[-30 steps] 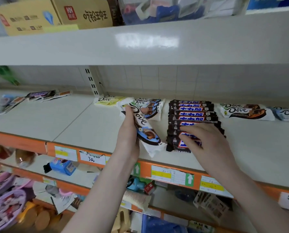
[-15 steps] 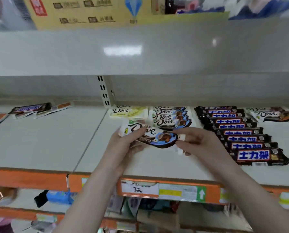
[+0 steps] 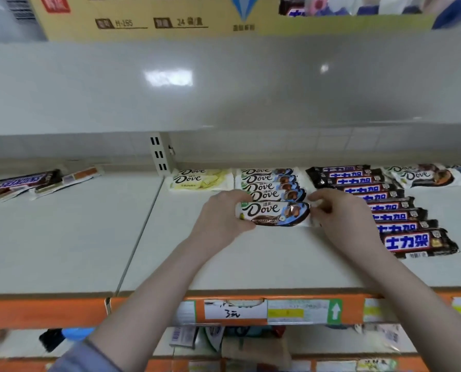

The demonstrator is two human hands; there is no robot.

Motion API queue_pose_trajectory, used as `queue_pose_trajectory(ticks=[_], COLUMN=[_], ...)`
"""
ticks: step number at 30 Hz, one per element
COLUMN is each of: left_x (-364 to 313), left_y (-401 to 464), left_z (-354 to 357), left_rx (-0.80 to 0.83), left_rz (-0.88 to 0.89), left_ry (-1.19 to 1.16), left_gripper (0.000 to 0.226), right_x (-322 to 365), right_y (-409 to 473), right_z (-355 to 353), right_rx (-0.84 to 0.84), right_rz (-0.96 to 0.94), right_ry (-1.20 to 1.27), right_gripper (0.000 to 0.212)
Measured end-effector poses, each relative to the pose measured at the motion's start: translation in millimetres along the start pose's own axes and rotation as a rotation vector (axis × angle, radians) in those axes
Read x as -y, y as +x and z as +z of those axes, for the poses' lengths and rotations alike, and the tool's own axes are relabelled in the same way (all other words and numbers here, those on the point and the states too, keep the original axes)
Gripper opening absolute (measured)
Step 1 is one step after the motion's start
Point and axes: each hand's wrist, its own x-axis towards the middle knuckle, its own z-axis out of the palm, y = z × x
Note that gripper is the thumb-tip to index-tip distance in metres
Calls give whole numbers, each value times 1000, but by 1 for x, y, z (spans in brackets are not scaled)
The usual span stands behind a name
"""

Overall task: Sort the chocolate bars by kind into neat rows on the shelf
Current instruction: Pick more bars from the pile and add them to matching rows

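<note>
A blue-and-white Dove bar (image 3: 273,213) lies level at the front of a row of like Dove bars (image 3: 269,183) on the grey shelf (image 3: 224,264). My left hand (image 3: 221,216) grips its left end and my right hand (image 3: 339,213) pinches its right end. Right of it runs a row of dark Snickers bars (image 3: 390,208). Yellow-white Dove bars (image 3: 201,179) lie to the left at the back. Brown Dove bars (image 3: 425,175) sit at the far right back.
Loose Snickers and other bars (image 3: 36,183) lie on the left shelf section past a seam. A slotted upright (image 3: 159,154) stands at the back. Cardboard boxes (image 3: 143,17) sit on the shelf above. Orange front edge carries price tags (image 3: 264,311); goods fill the shelf below.
The Dove bar went from held upright in my left hand to level between both hands, then back against the front of its row. My right hand left the Snickers row.
</note>
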Motion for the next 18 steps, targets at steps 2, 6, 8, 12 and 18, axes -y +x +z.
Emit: queue_pose_trajectory(ticks=[2,6,8,12,18], left_x=[1,4,5,8,4], left_y=[6,10,12,13,9], left_z=[2,7,10,12,14], left_rx=[-12,-32,-42,-59,-115], left_rz=[16,29,37,51,35], left_ry=[48,80,93,119,294], left_gripper=[48,47,47,48,50], right_x=[1,-1,-5,-10,-8], right_y=[5,18,22,23,21], right_z=[5,14,20,27,26], right_rx=[-1,7,18,-33,-60], right_rz=[-37,-74,-86,-145,-228], right_ry=[-50,-203,-287,-348,-488], right_gripper=[26,23,21,13,23])
